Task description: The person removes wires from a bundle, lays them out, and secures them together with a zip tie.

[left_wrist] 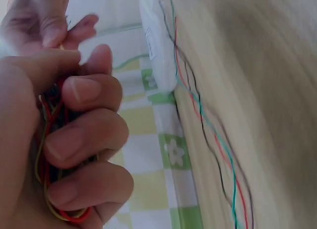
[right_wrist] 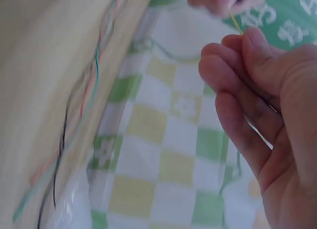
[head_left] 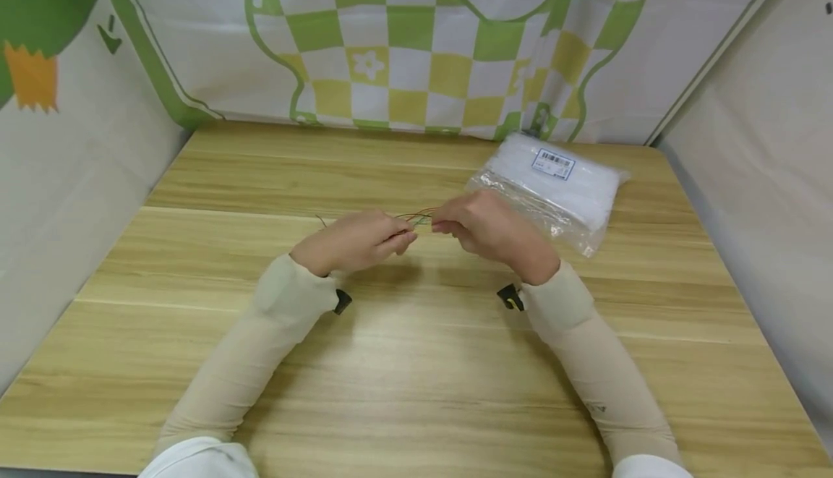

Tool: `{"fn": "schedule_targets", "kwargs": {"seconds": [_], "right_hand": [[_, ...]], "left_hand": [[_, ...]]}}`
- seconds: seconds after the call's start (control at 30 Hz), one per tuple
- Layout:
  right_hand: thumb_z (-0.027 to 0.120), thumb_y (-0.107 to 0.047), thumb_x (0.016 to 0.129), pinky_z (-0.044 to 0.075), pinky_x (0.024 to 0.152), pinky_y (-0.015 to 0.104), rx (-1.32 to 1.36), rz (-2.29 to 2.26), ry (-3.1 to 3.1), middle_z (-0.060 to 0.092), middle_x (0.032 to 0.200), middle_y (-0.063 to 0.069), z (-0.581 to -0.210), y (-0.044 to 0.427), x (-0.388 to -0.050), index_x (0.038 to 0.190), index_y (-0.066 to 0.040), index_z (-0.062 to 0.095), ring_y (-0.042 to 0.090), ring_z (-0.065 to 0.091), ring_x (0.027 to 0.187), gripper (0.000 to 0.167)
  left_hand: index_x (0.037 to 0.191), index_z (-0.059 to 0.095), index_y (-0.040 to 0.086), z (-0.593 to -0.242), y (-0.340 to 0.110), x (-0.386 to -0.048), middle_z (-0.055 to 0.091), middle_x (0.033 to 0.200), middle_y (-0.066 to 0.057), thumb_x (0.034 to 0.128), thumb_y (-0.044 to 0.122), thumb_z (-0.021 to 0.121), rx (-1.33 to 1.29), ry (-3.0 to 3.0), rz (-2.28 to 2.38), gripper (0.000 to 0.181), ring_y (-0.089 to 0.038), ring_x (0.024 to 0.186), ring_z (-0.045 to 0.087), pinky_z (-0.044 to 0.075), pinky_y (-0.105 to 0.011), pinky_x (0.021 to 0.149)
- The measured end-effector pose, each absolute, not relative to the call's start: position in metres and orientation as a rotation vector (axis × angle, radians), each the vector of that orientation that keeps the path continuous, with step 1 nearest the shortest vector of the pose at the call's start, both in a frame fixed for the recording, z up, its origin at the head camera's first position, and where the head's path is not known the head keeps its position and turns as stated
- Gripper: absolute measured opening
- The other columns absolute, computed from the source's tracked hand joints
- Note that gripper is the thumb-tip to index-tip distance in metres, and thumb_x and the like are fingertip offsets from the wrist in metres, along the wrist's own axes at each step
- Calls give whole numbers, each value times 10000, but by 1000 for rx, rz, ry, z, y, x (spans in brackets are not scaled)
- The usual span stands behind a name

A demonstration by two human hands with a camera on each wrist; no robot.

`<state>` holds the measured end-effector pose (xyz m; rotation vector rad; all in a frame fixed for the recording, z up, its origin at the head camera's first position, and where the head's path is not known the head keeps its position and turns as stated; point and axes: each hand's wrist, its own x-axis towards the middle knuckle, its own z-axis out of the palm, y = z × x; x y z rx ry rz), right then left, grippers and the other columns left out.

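Thin coloured wires (head_left: 416,216) run between the two hands above the table. My left hand (head_left: 358,239) has its fingers curled round a bundle of red, yellow and dark wires (left_wrist: 49,189), as the left wrist view shows. A yellow wire (right_wrist: 236,24) spans the short gap to my right hand (head_left: 491,228), which pinches its end between thumb and forefinger. Red, green and black strands (left_wrist: 198,100) hang loose beyond the left hand, against the wood. What lies deep inside the left fist is hidden.
A clear plastic bag (head_left: 553,181) with white contents and a barcode label lies at the table's back right, close beyond the right hand. The wooden table (head_left: 416,362) is bounded by printed cloth at the back and pale cloth on both sides.
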<state>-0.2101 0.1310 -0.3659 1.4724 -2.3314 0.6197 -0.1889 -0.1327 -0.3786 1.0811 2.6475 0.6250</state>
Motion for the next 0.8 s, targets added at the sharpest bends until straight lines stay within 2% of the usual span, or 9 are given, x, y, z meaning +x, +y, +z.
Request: {"fn": "schedule_targets", "kwargs": {"seconds": [0.1,0.17,0.27,0.4,0.63,0.73,0.8], "right_hand": [[772,-19,936,560,591,359,1341,673,-2306,744,717,11,-366,145,-220,857,-72,769,133,651,585,96],[767,-7,935,544,578,349,1283,711,-2313,722,667,-1,-367,154,-227,819,-81,762,109,616,551,139],[711,3,976,541,584,322,1294,776,-2352,737,684,4,-369,161,-234,834,-76,770,91,629,563,173],[697,21,979,567,585,313,1288,808,-2365,762,717,32,-369,167,-238,868,-50,780,112,692,590,156],[719,37,961,587,584,299,1253,830,-2390,760,712,47,-367,171,-239,871,-33,785,130,711,583,131],[721,32,958,578,583,309,1257,804,-2392,750,692,31,-368,172,-239,857,-45,780,122,697,574,140],[722,29,953,568,584,320,1261,781,-2389,743,679,17,-370,172,-240,852,-56,777,114,686,568,142]], "left_hand": [[887,588,85,-376,-145,-196,560,795,-37,1162,290,405,1038,2635,776,388,-131,680,429,410,-329,730],[847,532,83,-375,-152,-200,461,743,-23,1164,293,396,1055,2627,850,405,-137,653,354,367,-319,702],[820,466,108,-375,-159,-206,374,721,5,1168,308,374,1082,2581,913,412,-124,644,305,334,-297,686],[830,444,136,-375,-164,-210,359,720,16,1169,322,360,1033,2580,908,396,-120,642,304,330,-292,682],[790,445,137,-371,-170,-209,375,676,30,1152,249,372,1008,2512,913,385,-116,601,303,322,-279,641],[755,427,143,-371,-169,-206,343,656,47,1116,216,415,988,2481,909,369,-98,581,279,299,-264,619],[788,466,152,-372,-168,-204,354,666,57,1108,228,460,968,2496,887,330,-88,583,295,306,-258,615]]}}
